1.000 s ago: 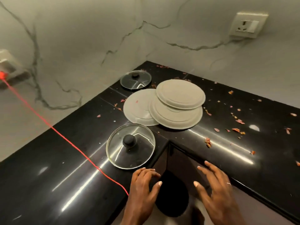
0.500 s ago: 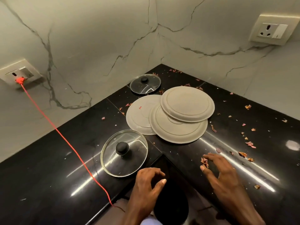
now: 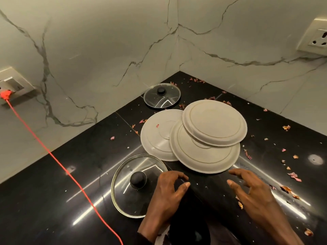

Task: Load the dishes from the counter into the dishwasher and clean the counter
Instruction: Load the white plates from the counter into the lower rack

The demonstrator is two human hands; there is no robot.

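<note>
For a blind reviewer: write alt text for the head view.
Two bare hands, left hand and right hand, reach empty over a glossy black stone counter toward three overlapping round beige plates. Two round glass lids with black knobs and scattered pinkish scraps lie around; an orange cord crosses the counter.

plates: I count three beige ones upside down and fanned out near the corner; top plate (image 3: 214,122) leans on the middle plate (image 3: 203,159), which overlaps the left plate (image 3: 155,137)
near lid (image 3: 137,185): glass, black knob, flat by the edge
far lid (image 3: 161,95): same kind, by the wall
counter (image 3: 53,183): glossy black, littered with crumbs (image 3: 293,175)
</note>
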